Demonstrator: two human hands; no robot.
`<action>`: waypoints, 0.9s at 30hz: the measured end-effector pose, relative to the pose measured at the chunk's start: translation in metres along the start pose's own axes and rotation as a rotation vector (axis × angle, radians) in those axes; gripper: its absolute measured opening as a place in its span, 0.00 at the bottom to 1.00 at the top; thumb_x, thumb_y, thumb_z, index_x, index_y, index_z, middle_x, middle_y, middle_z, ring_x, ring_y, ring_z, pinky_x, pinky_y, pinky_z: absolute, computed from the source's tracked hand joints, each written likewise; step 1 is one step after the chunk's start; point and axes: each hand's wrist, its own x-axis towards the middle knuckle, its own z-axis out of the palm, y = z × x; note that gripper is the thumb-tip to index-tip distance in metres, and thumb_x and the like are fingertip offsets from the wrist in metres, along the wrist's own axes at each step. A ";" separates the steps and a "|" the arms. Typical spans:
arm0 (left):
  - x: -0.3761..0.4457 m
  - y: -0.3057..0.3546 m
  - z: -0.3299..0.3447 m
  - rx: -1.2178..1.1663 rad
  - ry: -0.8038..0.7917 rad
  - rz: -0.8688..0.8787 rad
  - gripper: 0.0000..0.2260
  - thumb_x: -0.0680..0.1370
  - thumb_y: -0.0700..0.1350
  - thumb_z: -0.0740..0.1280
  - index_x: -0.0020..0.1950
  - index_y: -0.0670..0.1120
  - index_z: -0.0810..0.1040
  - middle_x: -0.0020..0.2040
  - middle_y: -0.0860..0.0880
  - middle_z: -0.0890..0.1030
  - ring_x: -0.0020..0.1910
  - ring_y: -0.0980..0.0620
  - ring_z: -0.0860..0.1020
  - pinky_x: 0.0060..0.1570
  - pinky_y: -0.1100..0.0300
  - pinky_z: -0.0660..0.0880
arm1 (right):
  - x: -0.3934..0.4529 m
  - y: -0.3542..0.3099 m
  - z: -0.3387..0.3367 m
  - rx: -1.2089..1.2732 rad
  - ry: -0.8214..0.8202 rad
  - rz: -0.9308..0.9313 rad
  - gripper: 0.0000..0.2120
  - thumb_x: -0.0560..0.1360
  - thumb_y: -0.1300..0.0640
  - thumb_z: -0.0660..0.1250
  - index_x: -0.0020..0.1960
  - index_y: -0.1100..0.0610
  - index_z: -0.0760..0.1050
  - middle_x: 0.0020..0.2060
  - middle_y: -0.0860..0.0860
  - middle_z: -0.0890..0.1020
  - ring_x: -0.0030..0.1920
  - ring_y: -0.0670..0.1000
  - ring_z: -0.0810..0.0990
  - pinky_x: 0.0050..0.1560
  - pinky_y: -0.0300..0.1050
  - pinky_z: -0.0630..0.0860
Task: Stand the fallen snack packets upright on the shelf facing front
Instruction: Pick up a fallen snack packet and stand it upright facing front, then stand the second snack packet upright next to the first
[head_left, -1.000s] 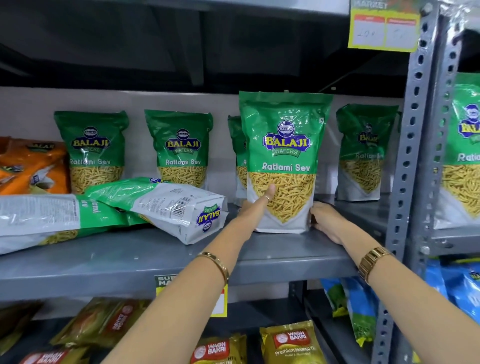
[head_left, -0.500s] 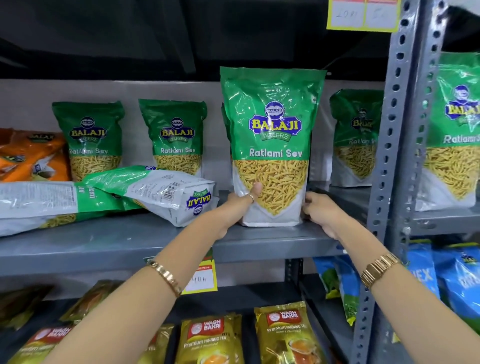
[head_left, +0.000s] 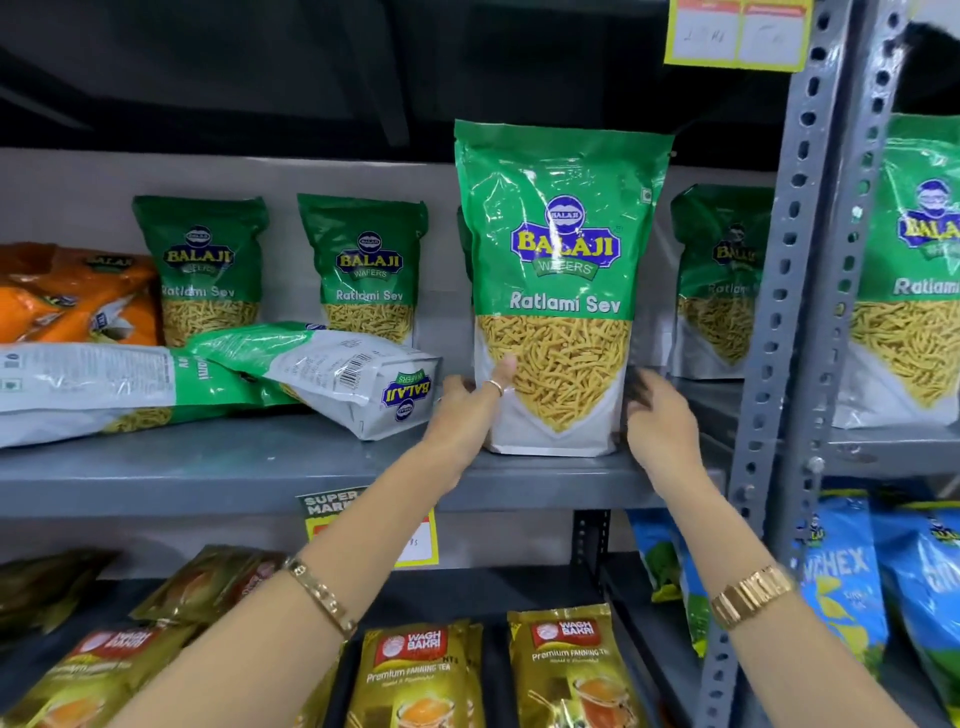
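1. A green Ratlami Sev packet stands upright near the front edge of the grey shelf, its printed face to the front.
2. The left hand rests against the packet's lower left edge, thumb laid on the front panel and the other fingers behind the side; the grip looks loose rather than tight.
3. The right hand is at the packet's lower right edge. Its fingers are motion-blurred, so whether it grips the packet or only sits beside it cannot be told.
4. Just left of the left hand, a fallen packet lies on its side, back panel and barcode up, its base toward the front.
5. It leans on a second fallen packet, which lies flat and runs off the left edge.
6. Upright packets of the same kind stand along the back of the shelf.
7. An orange packet lies at the far left.
8. Tea packets sit on the shelf below.
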 end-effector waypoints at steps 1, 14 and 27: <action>-0.006 -0.001 -0.003 -0.072 0.089 0.076 0.23 0.76 0.58 0.60 0.63 0.44 0.69 0.54 0.50 0.73 0.54 0.53 0.71 0.52 0.63 0.65 | -0.011 -0.004 0.003 -0.001 0.149 -0.073 0.22 0.77 0.69 0.53 0.69 0.59 0.67 0.64 0.55 0.75 0.63 0.54 0.74 0.59 0.41 0.68; 0.015 -0.009 -0.133 -0.273 0.565 -0.074 0.32 0.70 0.50 0.71 0.69 0.41 0.63 0.70 0.40 0.65 0.66 0.43 0.68 0.66 0.52 0.67 | -0.054 -0.112 0.128 -0.175 -0.066 -0.629 0.19 0.76 0.56 0.59 0.63 0.63 0.71 0.58 0.59 0.77 0.58 0.55 0.75 0.56 0.42 0.68; 0.045 -0.022 -0.155 -0.593 -0.137 -0.366 0.20 0.71 0.44 0.72 0.61 0.43 0.73 0.54 0.46 0.80 0.52 0.48 0.78 0.56 0.52 0.74 | -0.039 -0.088 0.190 0.116 -0.202 0.219 0.22 0.78 0.48 0.54 0.70 0.54 0.59 0.63 0.56 0.69 0.63 0.56 0.68 0.58 0.48 0.65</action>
